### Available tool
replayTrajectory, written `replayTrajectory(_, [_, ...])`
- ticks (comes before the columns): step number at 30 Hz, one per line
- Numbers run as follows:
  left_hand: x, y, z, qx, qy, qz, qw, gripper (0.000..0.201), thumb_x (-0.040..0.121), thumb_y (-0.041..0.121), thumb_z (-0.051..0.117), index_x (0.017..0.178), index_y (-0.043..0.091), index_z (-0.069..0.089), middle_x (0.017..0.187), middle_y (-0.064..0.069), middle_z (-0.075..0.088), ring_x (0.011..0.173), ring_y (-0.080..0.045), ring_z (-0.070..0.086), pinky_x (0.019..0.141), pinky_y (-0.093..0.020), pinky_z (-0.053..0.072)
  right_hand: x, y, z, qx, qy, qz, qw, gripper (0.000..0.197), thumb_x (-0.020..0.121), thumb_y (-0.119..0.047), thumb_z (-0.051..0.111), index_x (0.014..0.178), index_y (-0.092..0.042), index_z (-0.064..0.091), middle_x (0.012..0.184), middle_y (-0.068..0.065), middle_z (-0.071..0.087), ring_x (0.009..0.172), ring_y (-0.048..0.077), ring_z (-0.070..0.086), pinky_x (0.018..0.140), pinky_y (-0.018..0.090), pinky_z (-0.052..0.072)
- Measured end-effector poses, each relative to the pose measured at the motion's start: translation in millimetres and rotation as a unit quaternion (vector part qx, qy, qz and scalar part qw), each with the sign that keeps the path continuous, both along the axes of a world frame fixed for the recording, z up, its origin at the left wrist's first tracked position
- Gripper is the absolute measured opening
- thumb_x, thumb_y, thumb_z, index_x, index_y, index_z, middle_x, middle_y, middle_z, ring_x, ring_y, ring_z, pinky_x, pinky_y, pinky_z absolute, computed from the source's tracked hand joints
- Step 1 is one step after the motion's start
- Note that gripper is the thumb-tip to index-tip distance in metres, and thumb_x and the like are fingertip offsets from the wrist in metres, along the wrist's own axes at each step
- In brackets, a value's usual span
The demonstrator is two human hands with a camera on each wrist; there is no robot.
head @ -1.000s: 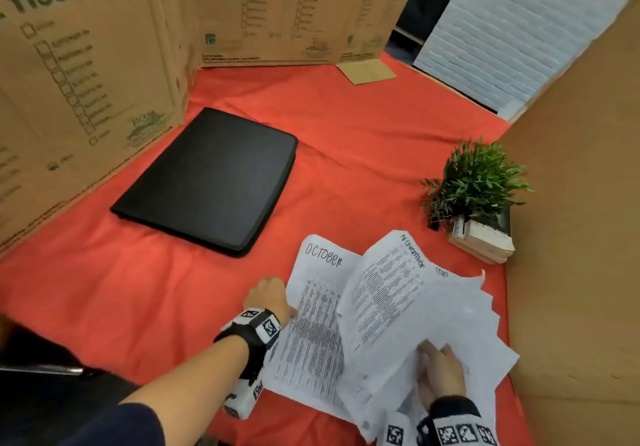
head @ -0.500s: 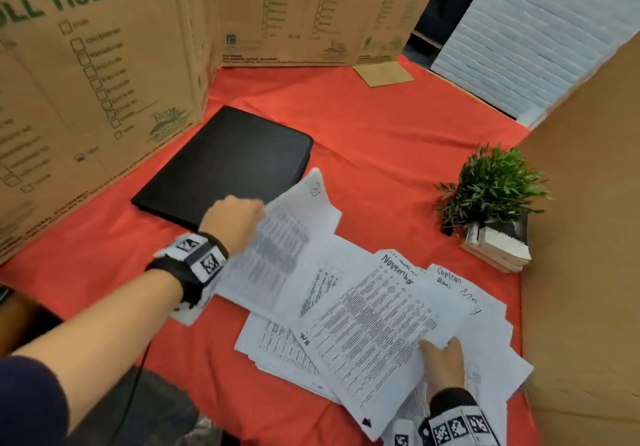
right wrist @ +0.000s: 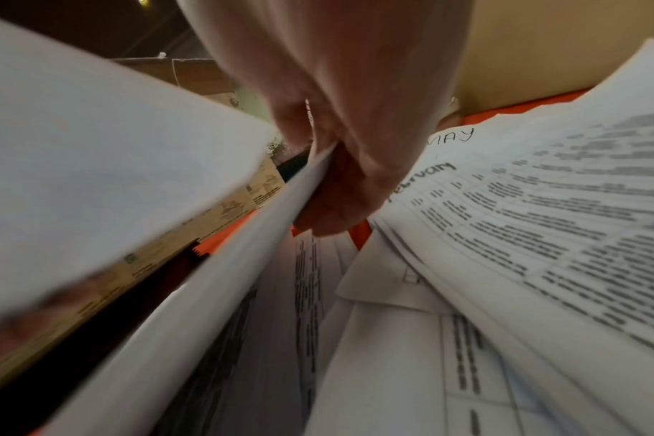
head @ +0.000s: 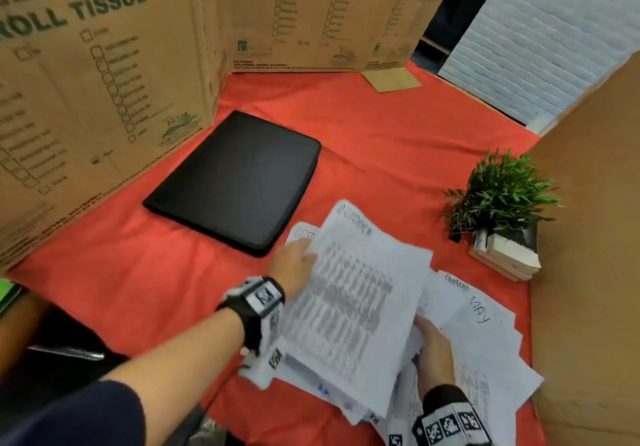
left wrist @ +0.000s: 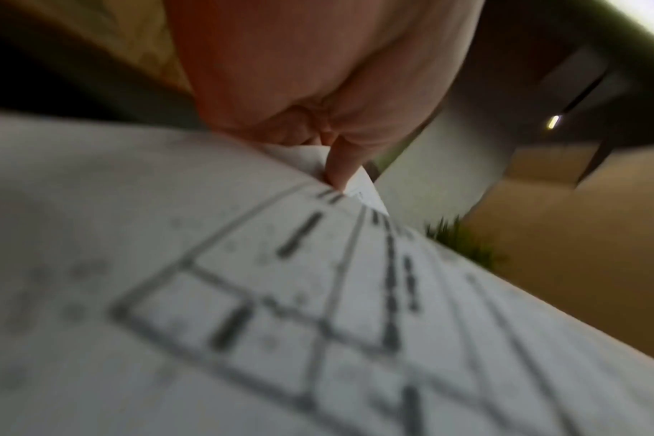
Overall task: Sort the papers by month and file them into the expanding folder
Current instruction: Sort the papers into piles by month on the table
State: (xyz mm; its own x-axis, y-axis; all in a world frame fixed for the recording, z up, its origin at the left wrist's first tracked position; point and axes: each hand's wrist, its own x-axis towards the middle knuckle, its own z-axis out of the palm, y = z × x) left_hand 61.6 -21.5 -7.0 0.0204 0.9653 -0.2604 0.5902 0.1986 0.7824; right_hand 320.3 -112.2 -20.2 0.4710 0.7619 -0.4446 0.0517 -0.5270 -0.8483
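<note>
Red cloth (head: 381,140) covers the table, cardboard walls (head: 104,81) on left, back and right. Black folder (head: 239,182) lies flat and closed near the left wall, mid-table. Plant (head: 502,192) sits by the right edge. Papers (head: 478,341) are fanned in a loose heap at the near right corner; "May" and "February" headings are readable.

Sheets are light, floppy and slick on each other, so prob best taken by an edge or corner w/ a pinch, a few at a time.

Left hand (head: 292,267) pinches the left edge of an "October" sheet (head: 349,293), thumb on top. Right hand (head: 434,352) is curled round a sheet edge inside the heap, fingers (right wrist: 336,200) beneath.
</note>
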Motion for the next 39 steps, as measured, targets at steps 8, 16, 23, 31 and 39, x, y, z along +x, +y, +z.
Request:
replayTrajectory(8, [22.1,-30.1,-42.3,-0.04,0.104,-0.031,0.993,0.052,0.087,0.065,0.052,0.129,0.035,0.05,0.121,0.005,0.053,0.114,-0.017,0.05,0.097,-0.041,0.042,4.7,-12.8,-11.2,-0.023,-0.051,0.065,0.996,0.023,0.083,-0.01,0.073,0.104,-0.011,0.065,0.11,0.014,0.071,0.092,0.025,0.07,0.087,0.044,0.055])
replayTrajectory(16, [-26.3,-16.1,-46.1,-0.173,0.203,0.005,0.964,0.032,0.086,0.037,0.066,0.102,0.01,0.06,0.112,-0.013,0.064,0.102,-0.033,0.061,0.08,-0.035,0.048,19.2,-14.6,-12.1,-0.019,-0.095,0.044,0.994,0.095,0.089,-0.006,0.065,0.155,-0.016,-0.003,0.157,0.003,0.019,0.144,0.022,0.024,0.117,0.036,0.021])
replayTrajectory(23, [-31.5,4.2,23.7,0.024,0.337,-0.08,0.938,0.021,0.097,0.018,0.044,0.111,0.015,0.06,0.107,-0.017,0.063,0.099,-0.04,0.062,0.079,-0.041,0.048,32.8,-10.5,-26.0,-0.084,-0.151,0.035,0.984,0.056,0.094,-0.014,0.057,0.144,-0.002,0.036,0.145,0.017,0.045,0.13,0.035,0.045,0.109,0.053,0.037])
replayTrajectory(31, [-39.8,48.3,88.2,0.216,-0.02,0.107,0.97,0.033,0.099,0.02,0.047,0.069,0.007,0.044,0.061,-0.008,0.051,0.061,-0.032,0.05,0.059,-0.042,0.041,25.7,-7.2,-15.3,-0.029,-0.114,0.003,0.993,0.041,0.091,-0.006,0.053,0.132,-0.012,0.052,0.13,0.012,0.059,0.116,0.031,0.055,0.105,0.049,0.042])
replayTrajectory(39, [37.3,-19.0,-13.9,0.007,0.03,-0.058,0.998,0.018,0.098,0.023,0.045,0.106,0.008,0.05,0.104,-0.014,0.056,0.095,-0.035,0.056,0.08,-0.04,0.044,6.3,-4.9,21.7,-0.062,0.041,-0.038,0.997,0.011,0.097,-0.002,0.045,0.099,0.008,0.05,0.083,0.029,0.051,0.063,0.023,0.047,0.048,0.023,0.044])
